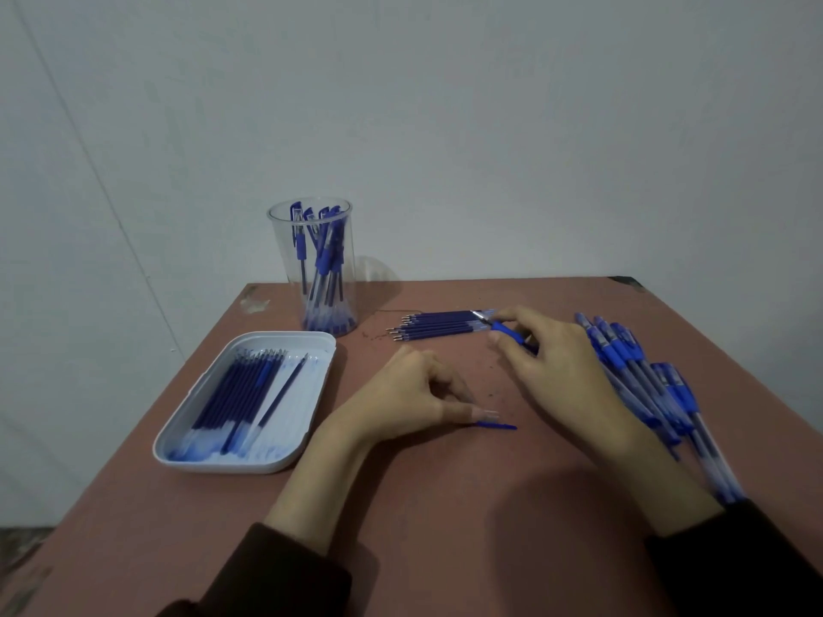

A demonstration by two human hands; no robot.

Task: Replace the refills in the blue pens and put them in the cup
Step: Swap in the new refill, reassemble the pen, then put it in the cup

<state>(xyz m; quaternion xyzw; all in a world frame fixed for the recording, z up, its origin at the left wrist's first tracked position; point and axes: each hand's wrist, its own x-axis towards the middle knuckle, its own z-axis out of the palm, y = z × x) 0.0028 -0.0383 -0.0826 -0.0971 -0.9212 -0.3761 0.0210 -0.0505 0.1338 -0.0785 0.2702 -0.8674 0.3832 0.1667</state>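
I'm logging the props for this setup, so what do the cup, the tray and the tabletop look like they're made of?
Cup: likely clear glossy plastic; pens show through its wall. Tray: probably white moulded plastic, smooth, rounded rim, blue stains inside. Table: matte reddish-brown board, painted or laminated, can't tell; worn at corners.

Reddish-brown table point(401, 505) (scuffed); white tray point(285, 337); pale wall point(490, 126)

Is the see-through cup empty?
No, the clear cup has a bunch of blue pens standing inside it.
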